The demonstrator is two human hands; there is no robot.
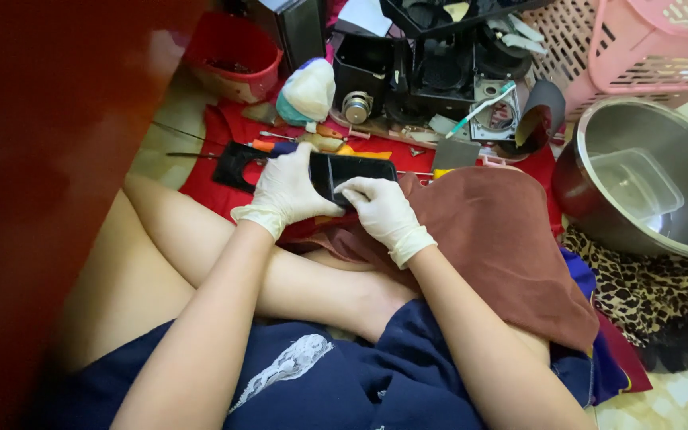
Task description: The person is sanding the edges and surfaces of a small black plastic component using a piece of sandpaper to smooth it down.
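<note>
**Black panel held flat between two gloved hands, above the brown cloth**

The brown cloth (503, 239) is the landmark: it lies draped over the person's crossed legs, and everything else is placed from it. To its right and slightly above sits a large steel bowl (646, 175) with a clear plastic tub inside, and a pink basket (646, 48) stands beyond that. Above the cloth a cluster of black machine parts (431, 68) is spread on red fabric, with a toothbrush (483, 107) lying among them. Up and to the left of the cloth is a red bowl (228, 52).

At the cloth's upper left edge is the black rectangular panel (352, 177), glossy and flat, its long axis running left to right across the view.

The left hand (284, 191), in a white glove, wraps the panel's left end, fingers curled closed around it with the thumb on the near side. The right hand (384, 211), also gloved, rests on the panel's near right edge, fingers bent down onto it and partly closed; whether it pinches a bit of the cloth against the panel I cannot tell. Both hands touch the panel, the left with the fuller hold.

A screwdriver with an orange handle (264, 146) lies just beyond the left hand.
</note>
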